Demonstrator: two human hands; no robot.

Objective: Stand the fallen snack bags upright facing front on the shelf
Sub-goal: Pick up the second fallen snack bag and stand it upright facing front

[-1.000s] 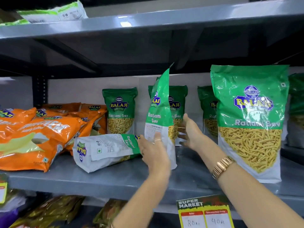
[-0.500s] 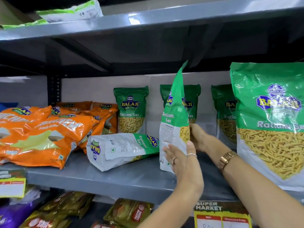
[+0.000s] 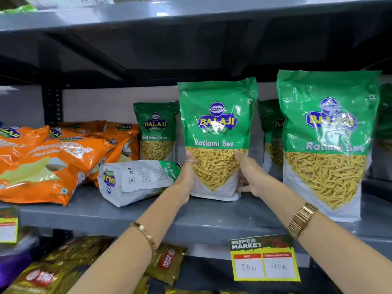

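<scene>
A green Ratlami Sev bag (image 3: 216, 128) stands upright on the grey shelf (image 3: 191, 217), its front facing me. My left hand (image 3: 186, 179) grips its lower left edge and my right hand (image 3: 250, 177) grips its lower right edge. Left of it a second green and white Ratlami Sev bag (image 3: 135, 179) lies on its side, back panel up, its top end behind my left hand. Another upright bag of the same kind (image 3: 326, 145) stands at the right near the shelf's front.
Orange snack bags (image 3: 46, 164) lie piled at the left. More green bags (image 3: 157, 130) stand at the back of the shelf. A price tag (image 3: 264, 258) hangs on the shelf edge. Gold packets (image 3: 42, 272) fill the shelf below. An upper shelf (image 3: 191, 11) runs overhead.
The held bag has turned from edge-on to front-facing and now rests on the shelf. Both hands have shifted to its lower sides.
</scene>
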